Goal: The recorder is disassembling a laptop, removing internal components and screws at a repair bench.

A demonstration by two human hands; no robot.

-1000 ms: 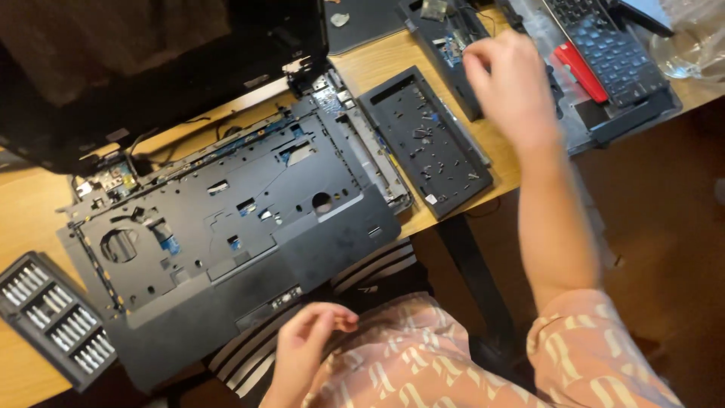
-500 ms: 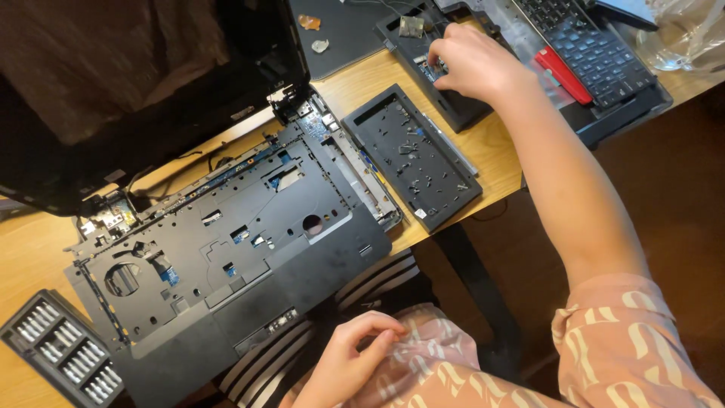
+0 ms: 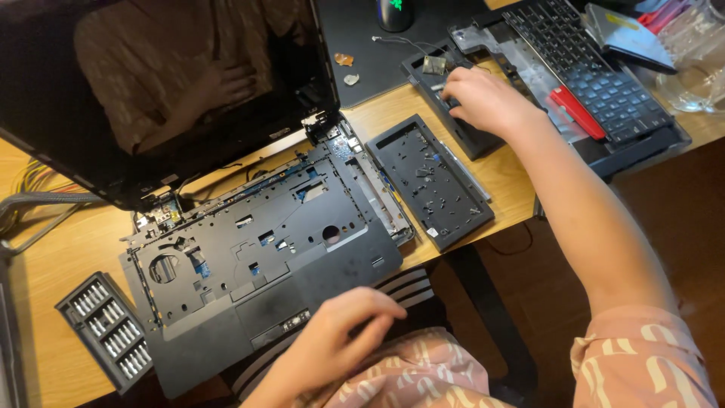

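Our right hand (image 3: 483,98) now rests on the small black tray (image 3: 453,113) at the far side of the desk (image 3: 513,177), just left of the loose keyboard (image 3: 596,75). A second ago that hand hung higher, above the keyboard's edge; half a second ago it was coming down on the tray; now it has settled there, fingers (image 3: 453,85) curled down into the tray. Whether they pinch anything we cannot tell, since the hand hides its own tips. We judge the work to be at the tray's contents rather than at the laptop.

The tray holds small parts: a little square piece with thin wires sits at its far end, the rest is covered by the hand.

Our left hand (image 3: 340,336) lies low at the laptop base's near edge, on our lap, fingers loosely bent and holding nothing. It has crept slightly toward the base.

The laptop base (image 3: 264,249), stripped of its keyboard, lies open in the middle of the desk with its dark screen (image 3: 151,91) tilted back. A black keyboard frame (image 3: 430,181) lies just right of it, empty of keys. The bit case (image 3: 106,329) at the desk's near left corner holds rows of silver bits.
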